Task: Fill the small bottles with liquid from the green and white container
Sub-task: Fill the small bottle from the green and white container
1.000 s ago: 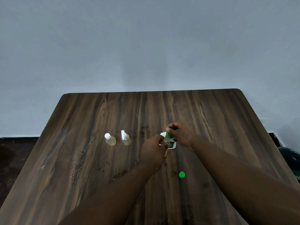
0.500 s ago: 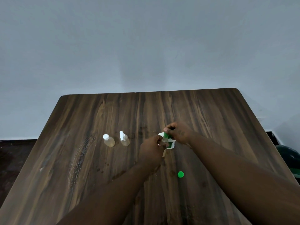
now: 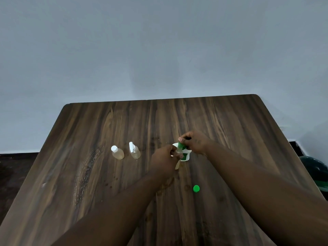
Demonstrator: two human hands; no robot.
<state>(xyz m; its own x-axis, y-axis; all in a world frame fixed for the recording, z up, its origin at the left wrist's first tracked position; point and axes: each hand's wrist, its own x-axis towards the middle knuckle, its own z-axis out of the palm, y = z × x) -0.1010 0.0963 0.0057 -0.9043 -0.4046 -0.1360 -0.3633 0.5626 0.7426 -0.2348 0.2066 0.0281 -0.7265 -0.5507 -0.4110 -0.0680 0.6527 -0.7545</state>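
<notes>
Head view. Green and white container (image 3: 185,156) is held above the middle of the wooden table (image 3: 230,125), tilted, with its green end uppermost. It is gripped near that end by the curled fingers of the right hand (image 3: 195,142). Touching the container on its left, a small bottle (image 3: 177,165) is clasped in the left hand (image 3: 164,159); most of the bottle is hidden by the fingers. Both hands are brought together at the container. Well to the left of the container, a capped bottle (image 3: 117,153) and a spray-top bottle (image 3: 134,151) stand side by side, apart from each other. Nearer the person than the container, a green cap (image 3: 196,188) lies on the table. Far to the right of the container, beyond the table edge, a dark green object (image 3: 317,172) is partly seen.
</notes>
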